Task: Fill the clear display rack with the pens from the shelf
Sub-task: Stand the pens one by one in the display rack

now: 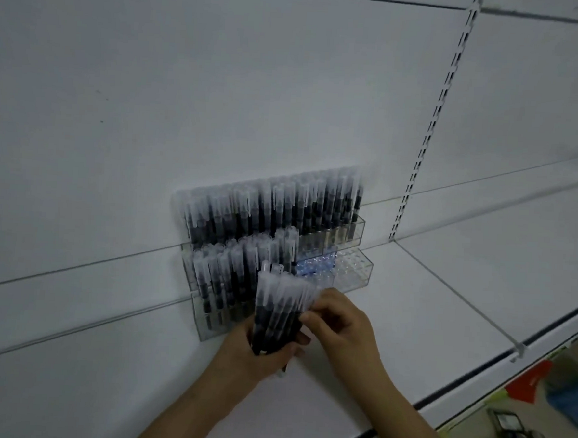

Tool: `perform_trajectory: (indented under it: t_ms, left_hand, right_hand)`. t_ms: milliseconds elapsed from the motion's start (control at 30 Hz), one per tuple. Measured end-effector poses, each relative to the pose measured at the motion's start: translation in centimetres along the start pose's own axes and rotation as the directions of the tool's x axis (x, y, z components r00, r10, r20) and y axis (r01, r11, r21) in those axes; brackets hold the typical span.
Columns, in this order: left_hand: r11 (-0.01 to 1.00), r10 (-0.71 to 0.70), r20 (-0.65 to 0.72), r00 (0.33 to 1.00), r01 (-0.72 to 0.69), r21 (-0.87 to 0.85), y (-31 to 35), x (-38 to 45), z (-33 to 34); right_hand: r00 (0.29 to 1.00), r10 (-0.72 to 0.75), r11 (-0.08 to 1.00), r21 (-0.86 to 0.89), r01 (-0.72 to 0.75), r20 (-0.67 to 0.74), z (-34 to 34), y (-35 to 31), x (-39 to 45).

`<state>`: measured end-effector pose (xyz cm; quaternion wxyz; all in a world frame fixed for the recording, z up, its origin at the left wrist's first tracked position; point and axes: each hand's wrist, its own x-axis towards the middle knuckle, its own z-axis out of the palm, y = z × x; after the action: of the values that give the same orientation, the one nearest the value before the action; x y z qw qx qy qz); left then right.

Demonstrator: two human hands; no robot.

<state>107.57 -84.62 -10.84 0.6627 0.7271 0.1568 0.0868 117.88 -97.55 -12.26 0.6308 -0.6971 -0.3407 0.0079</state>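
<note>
A white metal shelf (445,296) carries a clear tiered plastic display rack (352,270) against the back panel, its upper row full of black pens with frosted caps (264,210), right lower holes bare. In front, the left hand (259,349) clamps a bundle of black frosted-capped pens (278,316); the right hand (339,320) pinches one at the bundle's edge.

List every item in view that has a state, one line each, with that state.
clear display rack: partly filled; back tier full, middle tier's right part empty.
racked pens: upright, capped.
pen bundle: held upright in front of the rack, capped.
left hand: closed around the bundle's lower end.
right hand: fingers pinching at the bundle's right side.
shelf: bare to the right of the rack.
</note>
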Motion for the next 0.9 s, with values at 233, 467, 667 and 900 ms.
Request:
perform_trajectory:
  t_ms: [233,467,667,900]
  left_hand:
    - [0.991,-0.034,-0.048,0.998,0.027,-0.128,-0.5,0.4,-0.5]
    - [0.969,-0.053,-0.069,0.996,0.035,-0.243,-1.0,0.7,-0.8]
    - [0.963,-0.063,-0.082,0.995,0.039,-0.266,-1.0,0.7,-0.9]
    - [0.973,-0.045,-0.068,0.997,0.028,-0.231,-1.2,0.6,-0.9]
  right_hand:
    - [0.987,-0.086,0.996,0.009,0.088,-0.135,-1.7,-2.8,2.1]
    - [0.943,-0.030,0.999,-0.025,0.023,-0.331,-3.7,-4.8,6.3]
    - [0.992,-0.115,0.899,-0.430,0.083,-0.049,-2.9,-4.1,7.1]
    - [0.973,-0.033,0.760,-0.626,0.172,0.227,-1.6,-4.0,8.4]
